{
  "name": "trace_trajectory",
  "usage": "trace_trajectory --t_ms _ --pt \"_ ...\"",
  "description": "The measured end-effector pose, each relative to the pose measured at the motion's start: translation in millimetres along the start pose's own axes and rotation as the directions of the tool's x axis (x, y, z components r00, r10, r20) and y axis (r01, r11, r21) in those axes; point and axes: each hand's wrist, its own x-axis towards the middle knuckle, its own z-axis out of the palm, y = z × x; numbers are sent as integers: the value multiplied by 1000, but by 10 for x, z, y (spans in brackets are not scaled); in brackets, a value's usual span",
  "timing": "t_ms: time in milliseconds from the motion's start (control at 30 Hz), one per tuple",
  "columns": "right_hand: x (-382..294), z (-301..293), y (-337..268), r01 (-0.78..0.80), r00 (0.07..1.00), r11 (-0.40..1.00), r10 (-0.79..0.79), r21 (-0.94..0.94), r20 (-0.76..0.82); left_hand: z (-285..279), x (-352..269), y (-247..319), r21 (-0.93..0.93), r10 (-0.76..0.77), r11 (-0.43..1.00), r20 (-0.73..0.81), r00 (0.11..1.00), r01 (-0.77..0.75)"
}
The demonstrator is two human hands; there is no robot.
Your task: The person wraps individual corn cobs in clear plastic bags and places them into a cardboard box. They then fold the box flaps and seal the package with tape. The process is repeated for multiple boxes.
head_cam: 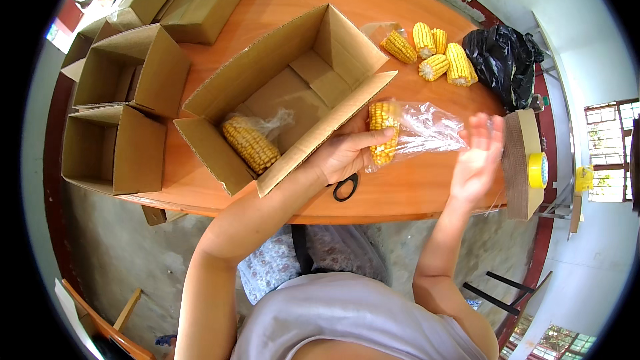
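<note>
My left hand (pixel 350 147) grips an ear of corn (pixel 383 135) inside a clear plastic bag (pixel 430 127), whose loose end stretches to the right. Beside that end, my right hand (pixel 477 155) is raised with its fingers apart, holding nothing. Left of my hands an open cardboard box (pixel 285 80) sits on the table, and its near flap passes beside my left forearm. Inside the box lies one bagged ear of corn (pixel 250 144). Several bare pieces of corn (pixel 434 67) are grouped farther back, near another flat plastic bag (pixel 382 30).
Open cardboard boxes (pixel 137 150) line the left of the orange wooden table (pixel 225 205); closed boxes (pixel 207 5) lie behind them. Black-handled scissors (pixel 346 189) rest below my left hand. At right are a black plastic bag (pixel 500 65) and a yellow tape roll (pixel 538 170) on cardboard.
</note>
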Motion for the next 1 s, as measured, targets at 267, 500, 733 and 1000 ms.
trace_trajectory --t_ms 267,500,733,1000 --pt "-111 527 199 68 812 977 62 -200 581 5 -42 -66 3 -116 993 63 991 116" --pt "-95 709 272 -158 970 986 144 58 196 -13 47 -37 -86 -47 995 112 993 57" --pt "-85 732 189 -84 982 996 85 -11 167 70 -45 3 91 -113 989 -2 994 113" --pt "-123 673 300 -262 961 956 271 128 -56 51 -45 -6 66 -3 998 52 999 0"
